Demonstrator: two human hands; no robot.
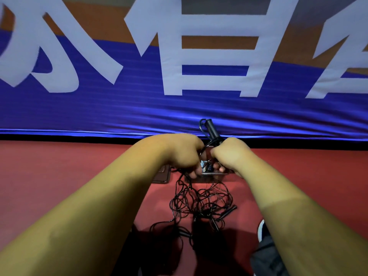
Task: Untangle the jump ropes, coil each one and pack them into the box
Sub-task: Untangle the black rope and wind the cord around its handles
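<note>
Curled fingers make the grip of each hand. The left hand (183,156) and the right hand (232,154) meet knuckle to knuckle, both holding one black jump rope (211,130), whose handle end sticks up above them. Thin cord hangs from the hands to the tangled ropes (201,204) on the red floor (59,176). Under the hands sits the box (214,173), mostly hidden. Behind hangs a blue banner (99,112).
</note>
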